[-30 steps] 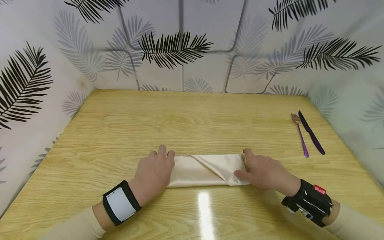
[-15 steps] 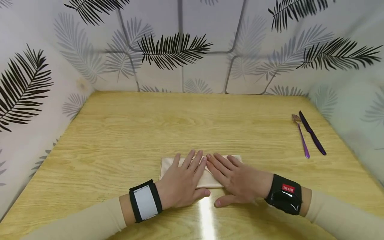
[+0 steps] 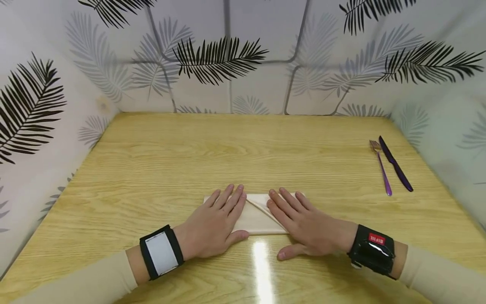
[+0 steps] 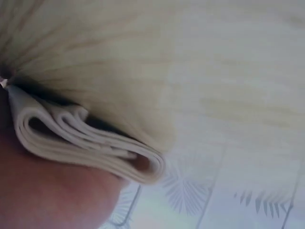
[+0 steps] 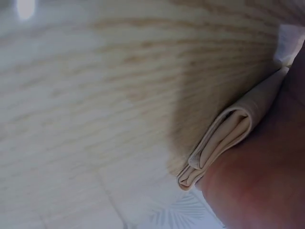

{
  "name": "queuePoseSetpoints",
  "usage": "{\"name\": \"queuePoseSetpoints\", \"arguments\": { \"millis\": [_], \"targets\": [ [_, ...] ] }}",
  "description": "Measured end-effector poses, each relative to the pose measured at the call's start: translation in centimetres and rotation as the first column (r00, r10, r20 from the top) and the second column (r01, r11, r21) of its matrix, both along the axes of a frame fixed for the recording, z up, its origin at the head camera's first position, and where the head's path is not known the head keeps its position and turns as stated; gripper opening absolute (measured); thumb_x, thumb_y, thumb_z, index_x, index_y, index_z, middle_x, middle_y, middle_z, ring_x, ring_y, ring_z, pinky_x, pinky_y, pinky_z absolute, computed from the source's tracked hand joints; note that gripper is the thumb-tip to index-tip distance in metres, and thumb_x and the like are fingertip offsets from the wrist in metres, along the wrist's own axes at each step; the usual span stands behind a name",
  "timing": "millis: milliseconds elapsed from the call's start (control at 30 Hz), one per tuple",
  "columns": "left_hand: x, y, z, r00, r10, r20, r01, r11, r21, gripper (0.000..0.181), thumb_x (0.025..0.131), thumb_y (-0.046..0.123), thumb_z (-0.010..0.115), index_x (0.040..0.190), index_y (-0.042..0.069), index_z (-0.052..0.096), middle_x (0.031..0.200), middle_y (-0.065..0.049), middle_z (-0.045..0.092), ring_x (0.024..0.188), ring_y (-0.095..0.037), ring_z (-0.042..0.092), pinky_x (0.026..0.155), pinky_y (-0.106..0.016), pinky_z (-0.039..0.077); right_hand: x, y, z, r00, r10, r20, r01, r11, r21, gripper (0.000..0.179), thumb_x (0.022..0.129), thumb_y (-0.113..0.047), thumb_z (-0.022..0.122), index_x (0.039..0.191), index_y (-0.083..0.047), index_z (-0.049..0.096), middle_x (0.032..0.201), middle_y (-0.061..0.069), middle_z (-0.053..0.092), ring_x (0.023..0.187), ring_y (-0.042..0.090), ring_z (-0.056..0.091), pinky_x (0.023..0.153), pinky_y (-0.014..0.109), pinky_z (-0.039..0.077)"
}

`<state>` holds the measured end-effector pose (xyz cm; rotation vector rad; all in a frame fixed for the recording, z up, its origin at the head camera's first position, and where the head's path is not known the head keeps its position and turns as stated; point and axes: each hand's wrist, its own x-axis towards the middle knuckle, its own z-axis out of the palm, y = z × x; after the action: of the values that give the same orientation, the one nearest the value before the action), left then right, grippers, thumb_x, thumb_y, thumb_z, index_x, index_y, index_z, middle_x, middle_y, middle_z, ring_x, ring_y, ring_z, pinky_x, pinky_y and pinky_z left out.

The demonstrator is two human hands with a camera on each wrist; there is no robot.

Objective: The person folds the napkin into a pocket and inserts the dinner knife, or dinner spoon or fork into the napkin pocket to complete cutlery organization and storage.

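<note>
A cream satin napkin (image 3: 254,220), folded into a flat band with a diagonal fold line across it, lies on the wooden table. My left hand (image 3: 212,221) rests on its left part, fingers straight and slightly spread, thumb at the near edge. On the right part my right hand (image 3: 303,223) presses flat in the same way, its thumb out over the table. Both ends are partly covered by the hands. In the left wrist view the stacked layers of the napkin (image 4: 86,138) show at its end; the right wrist view also shows rolled layers of the napkin (image 5: 224,133).
A purple fork (image 3: 381,169) and a dark purple knife (image 3: 395,164) lie side by side at the right of the table (image 3: 228,147). Leaf-patterned curtains (image 3: 258,84) hang along the back and both sides.
My hands let go of the napkin's two ends, came together flat over its middle, then slid apart toward the ends. The napkin stays in about the same place.
</note>
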<state>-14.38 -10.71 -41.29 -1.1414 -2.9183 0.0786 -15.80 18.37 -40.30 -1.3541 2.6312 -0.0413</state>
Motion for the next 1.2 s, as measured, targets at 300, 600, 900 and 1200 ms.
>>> {"name": "queuePoseSetpoints", "arguments": {
  "millis": [300,600,900,1200],
  "targets": [
    [0.1,-0.1,0.2,1.0,-0.008,-0.013,0.008,1.0,-0.022,0.084,0.106,0.061,0.025,0.161,-0.002,0.015,0.169,-0.021,0.011,0.158,-0.039,0.016,0.125,-0.053,0.024,0.1,0.2,-0.4,0.999,-0.008,-0.053,0.012,0.998,0.063,0.103,0.092,-0.078,0.041,0.165,-0.015,0.005,0.171,0.02,-0.003,0.157,0.046,0.001,0.12,0.069,0.018],
    [0.2,-0.2,0.1,1.0,-0.013,-0.023,0.013,1.0,-0.013,0.083,0.106,0.06,0.029,0.16,-0.002,0.021,0.169,-0.023,0.015,0.156,-0.042,0.018,0.123,-0.055,0.027,0.2,0.2,-0.8,0.996,-0.003,-0.091,0.009,0.998,0.057,0.103,0.091,-0.08,0.038,0.165,-0.015,0.006,0.171,0.02,-0.001,0.157,0.046,0.003,0.12,0.069,0.019],
    [-0.2,-0.2,1.0,0.996,0.005,0.09,-0.002,0.999,-0.036,0.084,0.105,0.063,0.026,0.161,0.002,0.018,0.17,-0.021,0.01,0.158,-0.041,0.014,0.124,-0.058,0.024,-0.5,0.2,0.7,0.994,-0.026,0.102,0.026,1.0,0.0,0.09,0.098,-0.068,0.043,0.165,-0.017,0.012,0.172,0.018,0.002,0.158,0.045,0.001,0.121,0.07,0.013],
    [-2.1,2.4,6.7,0.997,-0.073,-0.009,0.074,0.995,0.073,0.033,0.097,0.043,0.067,0.105,0.011,0.061,0.095,-0.004,0.062,0.072,-0.015,0.06,0.059,-0.03,0.051,-3.5,-2.3,7.1,0.998,-0.07,-0.002,0.07,0.99,-0.125,0.014,0.09,-0.02,0.077,0.098,-0.016,0.067,0.092,-0.002,0.064,0.078,0.012,0.058,0.065,0.026,0.048]
  ]
}}
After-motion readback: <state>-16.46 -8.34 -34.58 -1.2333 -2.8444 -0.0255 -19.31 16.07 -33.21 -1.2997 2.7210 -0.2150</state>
